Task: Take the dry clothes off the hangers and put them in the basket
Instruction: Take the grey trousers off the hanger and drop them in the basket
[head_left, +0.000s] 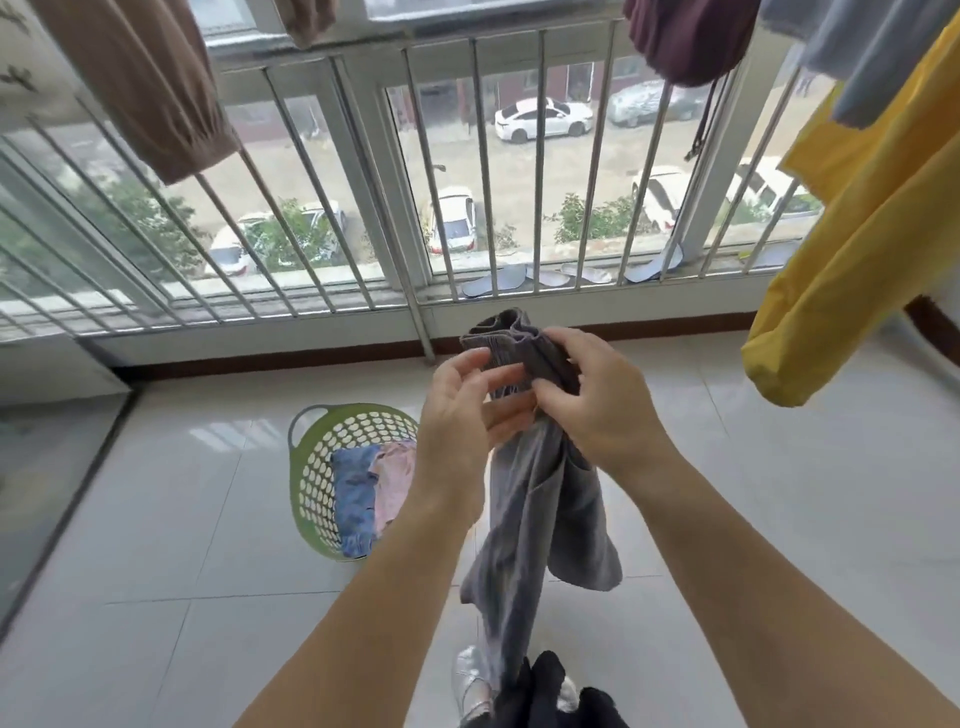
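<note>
Green perforated laundry basket (306, 499) on the tiled floor (156, 519), left of the arms; holds a blue garment (353, 499) beside a pink garment (393, 483). Grey trousers (524, 514) gripped at the bunched waistband between both hands, in front of the window railing (332, 208). Left hand (462, 415) curled round the fabric from the left; right hand (587, 400) pinching it from the right. Ribbed elastic top crumpled above the fingers, legs hanging limp and twisted below, right of the basket.

Bare floor (753, 493) lies open from three to five o'clock; the green basket (304, 478) stands at nine, the yellow garment (857, 249) hangs at two.
</note>
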